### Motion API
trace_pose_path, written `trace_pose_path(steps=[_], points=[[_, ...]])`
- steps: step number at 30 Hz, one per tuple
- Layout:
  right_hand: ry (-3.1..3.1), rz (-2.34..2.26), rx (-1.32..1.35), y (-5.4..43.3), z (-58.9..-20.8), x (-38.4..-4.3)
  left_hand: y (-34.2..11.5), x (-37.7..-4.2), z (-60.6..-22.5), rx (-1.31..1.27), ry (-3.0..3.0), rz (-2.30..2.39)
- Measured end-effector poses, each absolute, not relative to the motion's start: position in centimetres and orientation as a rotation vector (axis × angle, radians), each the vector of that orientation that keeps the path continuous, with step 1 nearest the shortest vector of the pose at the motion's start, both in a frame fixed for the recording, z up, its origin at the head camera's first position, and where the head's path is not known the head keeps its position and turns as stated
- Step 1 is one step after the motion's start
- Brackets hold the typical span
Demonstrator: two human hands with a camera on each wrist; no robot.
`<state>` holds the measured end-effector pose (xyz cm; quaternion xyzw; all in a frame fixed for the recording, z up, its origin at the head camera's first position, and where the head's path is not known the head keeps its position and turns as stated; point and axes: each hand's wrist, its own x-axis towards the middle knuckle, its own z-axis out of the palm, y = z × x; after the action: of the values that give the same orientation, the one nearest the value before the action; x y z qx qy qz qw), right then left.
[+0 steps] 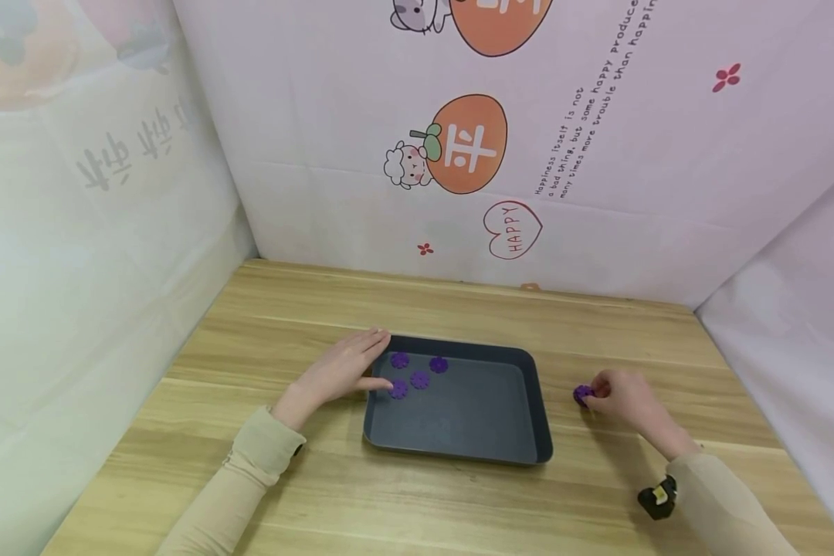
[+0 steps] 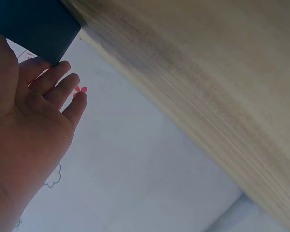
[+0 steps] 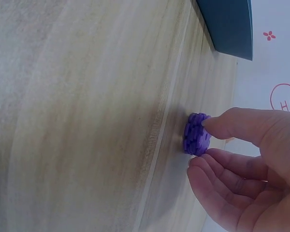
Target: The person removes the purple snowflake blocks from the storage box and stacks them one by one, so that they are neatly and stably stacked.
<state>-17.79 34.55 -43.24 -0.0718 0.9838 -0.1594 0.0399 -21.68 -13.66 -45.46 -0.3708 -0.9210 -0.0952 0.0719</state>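
Note:
A dark grey tray [image 1: 459, 417] lies on the wooden table, with several purple notched discs [image 1: 420, 379] flat in its left part. My left hand [image 1: 344, 364] rests at the tray's left rim, thumb reaching over it and fingers along the far left corner. In the left wrist view the fingers of the left hand [image 2: 36, 111] look relaxed against the tray's outer wall [image 2: 38, 29]. Right of the tray, my right hand [image 1: 627, 398] pinches a small stack of purple notched discs [image 3: 196, 134] between thumb and fingers, at the tabletop.
Wooden tabletop [image 1: 306, 494] surrounds the tray. A white printed cloth [image 1: 333, 208] hangs behind the table, and more white cloth [image 1: 97, 255] closes off the sides. A black wrist device [image 1: 657, 498] sits below the right sleeve.

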Motion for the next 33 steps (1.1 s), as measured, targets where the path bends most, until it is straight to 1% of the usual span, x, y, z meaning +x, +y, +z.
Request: trace_pose_path(steps=[10, 17, 24, 33], points=[[3.01, -0.511, -0.215, 34.7, -43.3, -17.7, -13.6, -21.8, -45.6, -1.109, -2.776, -0.294], [3.017, -0.537, -0.218, 34.2, -42.3, -17.4, -13.6, -21.7, -45.4, -1.111, -2.772, -0.291], [3.064, -0.527, -0.288, 32.8, -41.4, -17.4, -13.6, -21.6, -45.3, -1.109, -2.788, -0.298], [3.029, -0.584, -0.318, 29.9, -40.4, -18.6, -13.6, -21.7, -45.3, -1.111, -2.795, -0.278]])
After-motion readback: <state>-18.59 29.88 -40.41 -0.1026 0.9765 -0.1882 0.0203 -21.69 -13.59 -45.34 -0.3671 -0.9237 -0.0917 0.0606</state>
